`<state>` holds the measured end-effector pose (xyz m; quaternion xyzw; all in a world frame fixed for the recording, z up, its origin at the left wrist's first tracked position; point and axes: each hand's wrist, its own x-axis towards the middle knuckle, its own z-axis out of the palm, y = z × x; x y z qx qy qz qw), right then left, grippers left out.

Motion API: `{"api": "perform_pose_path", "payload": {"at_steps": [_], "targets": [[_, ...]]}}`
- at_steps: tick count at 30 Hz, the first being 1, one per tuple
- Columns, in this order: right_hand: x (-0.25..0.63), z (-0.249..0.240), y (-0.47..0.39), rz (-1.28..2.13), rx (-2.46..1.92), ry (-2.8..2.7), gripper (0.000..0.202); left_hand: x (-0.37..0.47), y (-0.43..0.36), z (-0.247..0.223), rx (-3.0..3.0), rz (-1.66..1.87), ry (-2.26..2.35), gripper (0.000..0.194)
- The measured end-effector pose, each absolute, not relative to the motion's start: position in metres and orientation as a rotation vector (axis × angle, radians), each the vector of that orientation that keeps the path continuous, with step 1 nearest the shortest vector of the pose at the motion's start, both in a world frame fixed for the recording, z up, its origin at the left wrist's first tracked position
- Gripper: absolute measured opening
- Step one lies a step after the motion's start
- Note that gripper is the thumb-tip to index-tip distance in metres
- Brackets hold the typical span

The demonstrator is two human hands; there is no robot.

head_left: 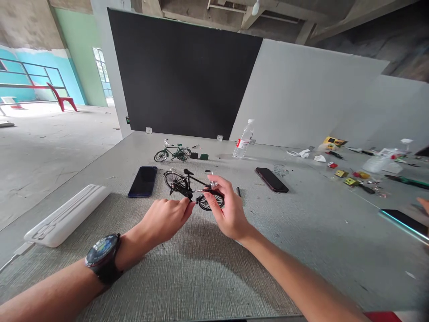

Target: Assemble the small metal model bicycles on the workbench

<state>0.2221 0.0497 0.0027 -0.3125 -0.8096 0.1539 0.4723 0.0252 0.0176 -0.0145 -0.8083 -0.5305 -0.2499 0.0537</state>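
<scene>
A black model bicycle (pixel 189 183) is held a little above the grey table, its front wheel to the right. My left hand (pixel 169 218) pinches the bicycle low down near the pedal, fingers closed. At the front end, my right hand (pixel 228 208) grips the bicycle by the handlebar and front wheel, with the thumb across the wheel. Behind it stands a green model bicycle (pixel 172 153) beside small dark green boxes (pixel 203 156). A thin black piece (pixel 238 192) is just right of my right hand.
A dark phone (pixel 143 181) and a white power bank (pixel 69 214) lie left, another phone (pixel 271 180) right. A water bottle (pixel 244 139) stands before the upright panels. Small parts (pixel 351 181) and tools cover the far right, where another person's hand (pixel 424 205) shows.
</scene>
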Motion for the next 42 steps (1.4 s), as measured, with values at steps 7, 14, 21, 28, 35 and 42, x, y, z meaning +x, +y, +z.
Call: {"api": "perform_pose_path", "payload": {"at_steps": [7,14,21,28,35,42], "targets": [[0.222,0.0,0.058,0.417,-0.83,-2.0,0.035,0.029,0.016,-0.018,-2.525,-0.719,-1.514,0.039],[0.238,-0.002,0.085,0.279,-0.93,-1.95,0.033,0.024,0.018,-0.022,-2.499,-0.478,-0.699,0.037],[0.246,-0.006,0.1,0.244,-0.984,-1.908,0.034,0.036,0.016,-0.032,-2.375,-0.503,-0.5,0.027],[0.253,-0.009,0.115,0.197,-1.003,-1.908,0.035,0.036,0.018,-0.033,-2.392,-0.5,-0.545,0.032],[0.262,-0.004,0.153,0.216,-1.047,-1.941,0.027,0.036,0.018,-0.028,-2.426,-0.475,-0.62,0.032],[0.265,0.001,0.205,0.312,-1.074,-1.966,0.019,0.036,0.021,-0.033,-2.438,-0.416,-0.704,0.028]]}}
